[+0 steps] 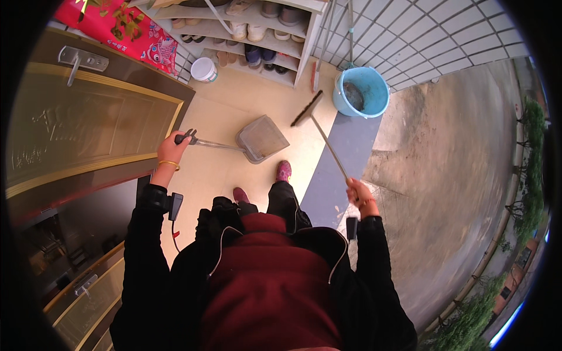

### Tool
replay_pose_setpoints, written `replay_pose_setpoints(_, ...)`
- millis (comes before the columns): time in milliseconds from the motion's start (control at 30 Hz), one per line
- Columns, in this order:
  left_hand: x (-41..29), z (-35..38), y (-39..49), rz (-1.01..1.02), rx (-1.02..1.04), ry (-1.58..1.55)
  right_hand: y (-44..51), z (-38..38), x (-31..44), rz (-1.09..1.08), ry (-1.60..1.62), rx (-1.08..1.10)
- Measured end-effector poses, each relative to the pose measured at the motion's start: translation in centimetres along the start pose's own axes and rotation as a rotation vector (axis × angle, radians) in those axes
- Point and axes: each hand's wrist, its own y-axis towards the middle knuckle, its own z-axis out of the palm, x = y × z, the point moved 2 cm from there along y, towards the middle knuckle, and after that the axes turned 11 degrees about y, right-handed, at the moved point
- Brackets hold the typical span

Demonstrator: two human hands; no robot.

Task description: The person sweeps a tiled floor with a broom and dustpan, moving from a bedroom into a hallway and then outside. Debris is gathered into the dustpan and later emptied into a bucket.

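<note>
My left hand [172,148] is closed around the dark grip of a long-handled dustpan [263,138]. The dustpan's grey plastic pan rests on the beige floor in front of my feet, with a little debris visible near its back edge. In my right hand [359,193] is the metal handle of a broom [308,115], whose narrow head with dark bristles points away from me. The broom head is right of the dustpan and apart from it. A light-blue bucket [361,92] stands beyond the broom head, with something dark inside.
A shoe rack [303,52] holding several shoes stands ahead, with a white tub [204,70] beside it. Long-handled tools lean on the tiled wall [395,39]. Doors with gold trim [101,127] are on the left. A grey floor strip [340,162] borders rough concrete on the right.
</note>
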Motion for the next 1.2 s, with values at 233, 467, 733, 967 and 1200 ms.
replay_pose_setpoints(233,-5.5,1.0,-0.3,0.093,0.06,0.075,5.8,-4.3,-1.9,0.251,0.475,-0.01)
replay_pose_setpoints(467,-7.4,1.3,-0.1,0.252,0.045,0.103,-1.5,-11.0,-8.5,0.235,0.596,-0.082)
replay_pose_setpoints(733,-6.9,0.6,5.2,0.334,-0.098,0.091,-8.2,-6.5,-10.5,0.062,0.037,-0.209)
replay_pose_setpoints(967,-8.8,0.5,3.5,0.385,-0.107,0.27,-3.9,-6.0,-8.3,0.07,-0.157,-0.129)
replay_pose_setpoints(1200,-13.6,2.1,-2.7,0.36,-0.146,0.237,-0.2,-23.4,0.7,0.124,0.095,-0.116)
